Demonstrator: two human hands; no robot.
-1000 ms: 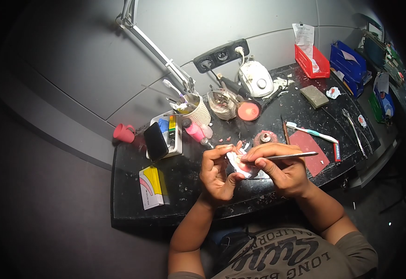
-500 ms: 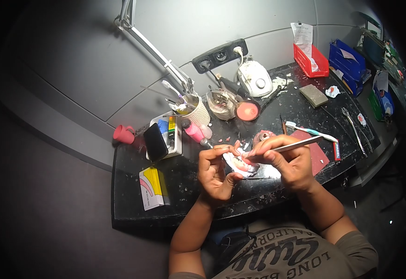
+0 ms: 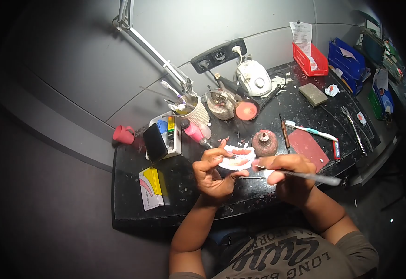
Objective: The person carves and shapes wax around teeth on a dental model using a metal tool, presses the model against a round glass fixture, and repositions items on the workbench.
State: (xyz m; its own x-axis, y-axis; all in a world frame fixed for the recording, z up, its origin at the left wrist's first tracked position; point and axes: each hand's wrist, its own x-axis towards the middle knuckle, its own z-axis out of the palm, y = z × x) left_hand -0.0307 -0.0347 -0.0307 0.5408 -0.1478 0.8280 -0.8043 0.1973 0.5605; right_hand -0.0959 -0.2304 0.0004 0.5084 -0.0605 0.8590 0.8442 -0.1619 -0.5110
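Note:
My left hand (image 3: pixel 213 179) grips a white plaster dental cast (image 3: pixel 244 164) by its left side, thumb below and fingers above. Pink wax and a row of pale teeth show on the cast. To its right, my right hand (image 3: pixel 293 179) is closed on a metal wax spatula (image 3: pixel 321 177), whose handle points right. The spatula's working end is partly hidden by my fingers, close to the cast's right edge; I cannot tell whether it touches. Just behind the cast stands a round, pink-speckled pot (image 3: pixel 264 145) with a narrow neck.
A pink wax sheet (image 3: pixel 309 149), a toothbrush (image 3: pixel 312 130) and a brown-handled tool (image 3: pixel 284 134) lie to the right. Behind are a pink dish (image 3: pixel 247 110), a tool cup (image 3: pixel 198 114) and a white control unit (image 3: pixel 255 79). A phone (image 3: pixel 156 143) leans at the left, near a box (image 3: pixel 151 188).
My right hand has drawn the spatula away from the cast, rightward and down, its handle now tilted lower. More of the cast and the pot shows. My left hand has shifted slightly left.

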